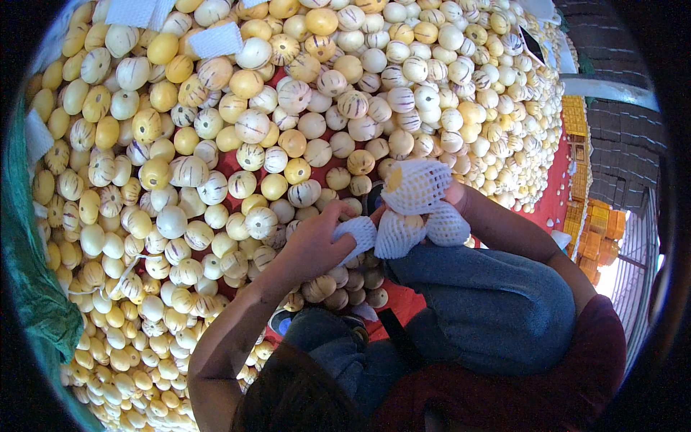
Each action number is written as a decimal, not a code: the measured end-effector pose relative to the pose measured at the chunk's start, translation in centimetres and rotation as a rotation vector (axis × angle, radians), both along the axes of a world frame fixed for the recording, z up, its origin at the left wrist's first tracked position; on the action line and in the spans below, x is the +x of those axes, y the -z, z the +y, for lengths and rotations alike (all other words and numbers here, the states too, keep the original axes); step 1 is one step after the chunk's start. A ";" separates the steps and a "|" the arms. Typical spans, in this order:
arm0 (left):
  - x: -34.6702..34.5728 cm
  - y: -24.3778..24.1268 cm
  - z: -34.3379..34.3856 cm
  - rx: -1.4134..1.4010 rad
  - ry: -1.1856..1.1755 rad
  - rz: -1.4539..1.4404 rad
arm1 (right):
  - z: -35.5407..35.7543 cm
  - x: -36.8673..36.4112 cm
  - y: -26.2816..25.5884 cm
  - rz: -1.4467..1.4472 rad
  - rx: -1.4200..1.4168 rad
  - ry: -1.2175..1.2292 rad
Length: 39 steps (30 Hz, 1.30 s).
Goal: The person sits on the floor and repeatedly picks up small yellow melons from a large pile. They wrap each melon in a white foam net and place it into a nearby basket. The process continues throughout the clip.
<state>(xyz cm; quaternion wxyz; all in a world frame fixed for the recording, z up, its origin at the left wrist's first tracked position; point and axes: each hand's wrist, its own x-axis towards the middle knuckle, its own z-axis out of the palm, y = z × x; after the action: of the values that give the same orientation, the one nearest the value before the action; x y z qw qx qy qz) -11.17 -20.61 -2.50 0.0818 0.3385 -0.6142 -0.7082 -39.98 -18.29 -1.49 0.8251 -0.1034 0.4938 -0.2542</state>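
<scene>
My left hand [323, 237] pinches a white foam net sleeve [357, 236], which looks flattened, between thumb and fingers. Just right of it, my right hand [456, 195], largely hidden, holds a cluster of pepino melons in white foam nets. The uppermost netted melon [417, 186] shows yellow skin at its open end. Below it are another netted melon [399, 233] and a netted piece [448, 223] whose contents are hard to see. The cluster is above my bent knee in blue jeans. Loose cream and yellow pepino melons [252, 125], many with purple stripes, surround my hands.
Flat foam sleeves [216, 40] lie on the melons at the upper left. A phone [532, 45] rests at the upper right. Green cloth [38, 281] borders the left side. Red ground covering [402, 302] shows near my feet. Orange and yellow crates [596, 232] stand at the right.
</scene>
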 end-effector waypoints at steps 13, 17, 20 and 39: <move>-0.1 -1.1 0.9 -0.080 -0.059 -0.112 | 0.7 -0.7 -0.6 -0.239 -0.066 -0.020; -0.3 -1.0 0.9 -0.084 -0.016 -0.104 | 0.6 -0.4 0.3 -0.255 -0.008 -0.046; -0.3 -1.5 0.2 -0.103 0.108 -0.182 | 0.2 0.4 -0.3 -0.247 0.052 -0.093; -5.8 -0.4 -3.2 -0.055 -0.023 0.017 | 3.4 0.4 -1.7 -0.400 -0.172 0.084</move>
<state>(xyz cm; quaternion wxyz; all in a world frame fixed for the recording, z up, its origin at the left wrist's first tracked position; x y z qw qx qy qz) -17.00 -23.84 -2.14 0.1043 0.3369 -0.6288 -0.6930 -39.58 -14.90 0.26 0.8835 -0.1002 0.3006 -0.3452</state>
